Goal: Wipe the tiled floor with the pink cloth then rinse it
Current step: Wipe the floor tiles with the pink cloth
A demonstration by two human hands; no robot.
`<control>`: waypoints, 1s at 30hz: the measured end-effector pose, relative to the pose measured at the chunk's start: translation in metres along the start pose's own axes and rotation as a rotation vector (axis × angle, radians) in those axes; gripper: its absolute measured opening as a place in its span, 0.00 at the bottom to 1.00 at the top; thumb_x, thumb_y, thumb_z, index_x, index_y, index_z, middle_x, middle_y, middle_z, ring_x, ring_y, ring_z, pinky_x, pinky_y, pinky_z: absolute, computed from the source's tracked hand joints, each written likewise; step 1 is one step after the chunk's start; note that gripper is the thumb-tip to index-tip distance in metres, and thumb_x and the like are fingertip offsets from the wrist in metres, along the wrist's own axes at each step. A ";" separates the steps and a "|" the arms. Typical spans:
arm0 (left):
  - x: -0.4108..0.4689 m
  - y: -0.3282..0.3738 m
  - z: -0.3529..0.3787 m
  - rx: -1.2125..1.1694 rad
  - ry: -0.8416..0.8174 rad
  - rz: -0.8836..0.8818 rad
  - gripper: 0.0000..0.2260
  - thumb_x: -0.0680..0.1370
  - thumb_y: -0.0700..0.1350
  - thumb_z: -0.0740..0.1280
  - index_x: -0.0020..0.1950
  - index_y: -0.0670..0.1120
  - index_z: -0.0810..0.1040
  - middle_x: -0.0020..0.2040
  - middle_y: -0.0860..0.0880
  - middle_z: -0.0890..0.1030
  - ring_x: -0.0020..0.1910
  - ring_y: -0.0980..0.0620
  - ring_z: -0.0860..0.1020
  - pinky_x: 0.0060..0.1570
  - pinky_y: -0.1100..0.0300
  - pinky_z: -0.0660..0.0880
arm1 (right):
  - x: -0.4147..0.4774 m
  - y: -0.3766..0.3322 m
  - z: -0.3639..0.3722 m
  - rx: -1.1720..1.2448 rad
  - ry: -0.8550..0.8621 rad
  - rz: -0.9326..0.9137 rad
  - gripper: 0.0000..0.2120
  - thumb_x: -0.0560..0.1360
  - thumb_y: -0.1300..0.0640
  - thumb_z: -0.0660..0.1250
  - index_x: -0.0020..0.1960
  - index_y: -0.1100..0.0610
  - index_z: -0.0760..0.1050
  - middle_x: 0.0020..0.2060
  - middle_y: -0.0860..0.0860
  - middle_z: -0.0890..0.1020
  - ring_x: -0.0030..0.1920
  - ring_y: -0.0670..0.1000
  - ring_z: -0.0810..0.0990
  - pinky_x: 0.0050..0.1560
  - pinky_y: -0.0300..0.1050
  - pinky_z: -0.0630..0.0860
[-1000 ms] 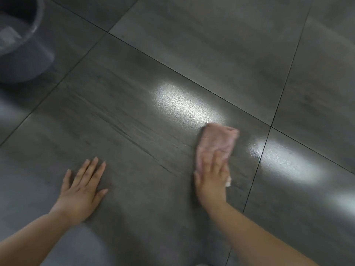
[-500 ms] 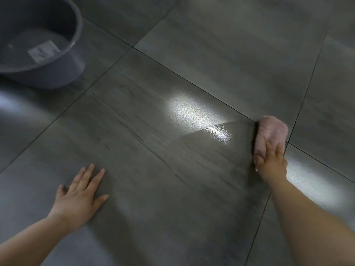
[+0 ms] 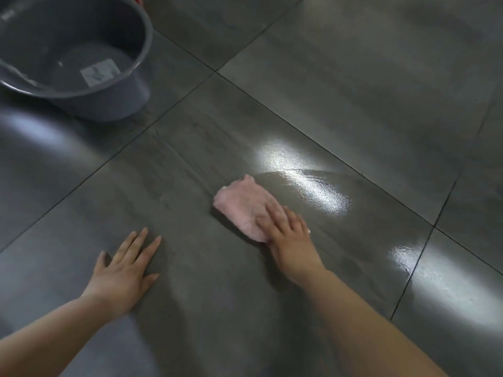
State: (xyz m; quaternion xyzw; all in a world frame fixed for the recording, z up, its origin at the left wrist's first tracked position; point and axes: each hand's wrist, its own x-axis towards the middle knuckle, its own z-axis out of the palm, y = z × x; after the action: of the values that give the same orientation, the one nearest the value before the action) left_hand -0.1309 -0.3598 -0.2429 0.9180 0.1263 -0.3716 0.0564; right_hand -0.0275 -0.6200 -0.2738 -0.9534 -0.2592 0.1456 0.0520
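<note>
You are in the wiping step: your right hand (image 3: 292, 240) lies flat on the pink cloth (image 3: 245, 206), fingers (image 3: 272, 213) spread and pressing it against the tiled floor (image 3: 353, 91) rather than gripping it. The cloth sits bunched near the middle of the large tile in front of you, with a wet, glossy streak (image 3: 313, 186) fanning off to its right. Your left hand (image 3: 123, 273) is planted palm-down on the same tile, nearer you and to the left, fingers splayed wide and holding nothing; it looks to be propping your weight.

The tile to the left of the cloth looks duller and probably drier, so the next stroke likely calls for dragging the cloth that way with steady downward pressure, and your braced hand may have to shift clear. The rinse is not yet begun. It will probably mean gathering the cloth up in your fingers and reaching to the grey basin (image 3: 119, 99), which stands at the far left, well apart from the cloth, with shallow water in it and a label showing on its bottom.

The floor is dark grey, large-format tile with thin grout lines, reflecting bright patches of light. The wet film may be slippery under a leaning palm. No more of the room shows.
</note>
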 end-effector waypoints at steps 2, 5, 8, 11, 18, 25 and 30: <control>0.001 -0.002 -0.001 -0.004 0.000 0.001 0.30 0.78 0.55 0.51 0.73 0.51 0.36 0.76 0.50 0.36 0.75 0.52 0.38 0.73 0.48 0.48 | -0.010 0.052 0.000 0.022 0.070 0.169 0.21 0.64 0.58 0.58 0.57 0.54 0.73 0.57 0.62 0.80 0.48 0.71 0.80 0.43 0.66 0.77; 0.002 -0.001 0.000 -0.027 0.006 -0.002 0.31 0.78 0.55 0.52 0.73 0.51 0.36 0.76 0.50 0.36 0.75 0.52 0.38 0.74 0.48 0.47 | -0.036 0.108 -0.016 0.209 0.200 0.565 0.27 0.68 0.58 0.55 0.65 0.64 0.70 0.67 0.69 0.68 0.56 0.76 0.72 0.57 0.68 0.70; 0.000 0.000 -0.001 -0.037 0.010 0.000 0.31 0.78 0.55 0.53 0.73 0.51 0.36 0.76 0.50 0.36 0.75 0.51 0.38 0.74 0.50 0.47 | -0.052 0.090 -0.014 0.299 0.280 0.940 0.29 0.73 0.65 0.57 0.73 0.60 0.57 0.74 0.66 0.54 0.64 0.73 0.64 0.63 0.65 0.63; 0.001 0.002 -0.002 -0.070 0.053 0.003 0.32 0.77 0.56 0.54 0.73 0.51 0.37 0.76 0.49 0.38 0.75 0.51 0.39 0.74 0.52 0.45 | -0.070 0.024 0.016 0.182 0.315 0.754 0.30 0.68 0.65 0.59 0.70 0.63 0.63 0.69 0.70 0.60 0.55 0.73 0.72 0.51 0.67 0.71; 0.008 0.011 0.005 -0.299 0.210 0.036 0.30 0.76 0.54 0.60 0.74 0.49 0.51 0.77 0.47 0.47 0.76 0.48 0.45 0.74 0.52 0.45 | -0.119 -0.027 0.052 0.046 0.144 0.013 0.29 0.60 0.56 0.56 0.62 0.48 0.67 0.69 0.50 0.57 0.62 0.58 0.66 0.68 0.51 0.50; 0.015 0.004 0.006 -0.306 0.228 0.090 0.31 0.75 0.51 0.63 0.73 0.47 0.52 0.76 0.44 0.49 0.76 0.46 0.48 0.74 0.54 0.47 | -0.136 0.117 0.004 0.165 0.170 0.846 0.36 0.65 0.53 0.51 0.73 0.59 0.57 0.72 0.66 0.59 0.66 0.66 0.64 0.64 0.61 0.64; 0.021 -0.011 0.002 -0.348 0.241 0.050 0.30 0.75 0.50 0.63 0.73 0.47 0.53 0.77 0.44 0.49 0.76 0.47 0.48 0.75 0.54 0.47 | -0.113 0.049 0.021 0.260 0.231 0.886 0.36 0.65 0.48 0.50 0.71 0.61 0.61 0.70 0.71 0.60 0.61 0.76 0.68 0.60 0.68 0.65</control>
State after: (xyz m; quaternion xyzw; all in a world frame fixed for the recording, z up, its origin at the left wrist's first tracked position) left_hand -0.1203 -0.3459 -0.2588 0.9351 0.1714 -0.2303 0.2078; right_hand -0.1036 -0.7194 -0.2737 -0.9676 0.2003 0.0779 0.1321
